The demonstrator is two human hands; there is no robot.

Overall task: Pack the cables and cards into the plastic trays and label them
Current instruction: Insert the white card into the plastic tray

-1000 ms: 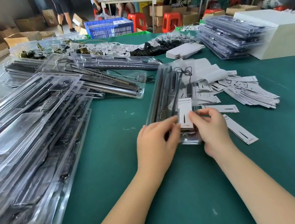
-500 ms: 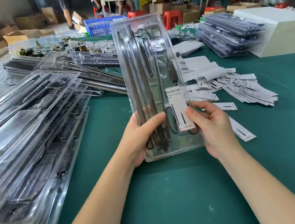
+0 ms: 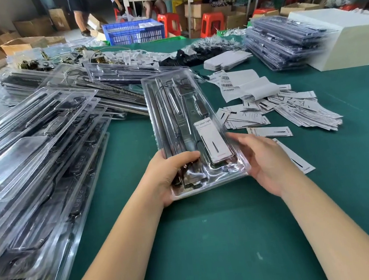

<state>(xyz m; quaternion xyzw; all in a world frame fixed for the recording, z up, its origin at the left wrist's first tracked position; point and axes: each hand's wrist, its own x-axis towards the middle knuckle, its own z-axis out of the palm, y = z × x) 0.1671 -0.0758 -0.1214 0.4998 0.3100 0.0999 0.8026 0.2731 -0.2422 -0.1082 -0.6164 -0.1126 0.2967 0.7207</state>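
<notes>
At the far left of the green surface, a tall, slanting stack of filled clear trays is seen, with dark strips and cables visible through the plastic. Behind it, further filled trays are spread toward the middle of the surface, and loose parts are piled beyond them.

In the centre, one tray is held above the surface, its near end low and its far end raised and tipped away. Long dark strips and a thin cable are seated in its channels, and a white card is seated in the right-hand compartment near the near end.

The near left corner of the tray is gripped by the left hand: the thumb is laid across the top face and the fingers are curled underneath. The near right edge is touched by the right hand, whose fingers are held nearly straight and slightly spread along and beneath the rim, with the palm turned toward the tray.

To the right of the tray, loose cards are scattered and fanned on the surface, and one card lies just beside the right hand. Beyond them, barcode labels on white backing sheets are laid. Further right, a stack of closed packs is placed just beside a white box.

At the rear, off the surface, a blue crate, red stools and cardboard boxes are visible.
</notes>
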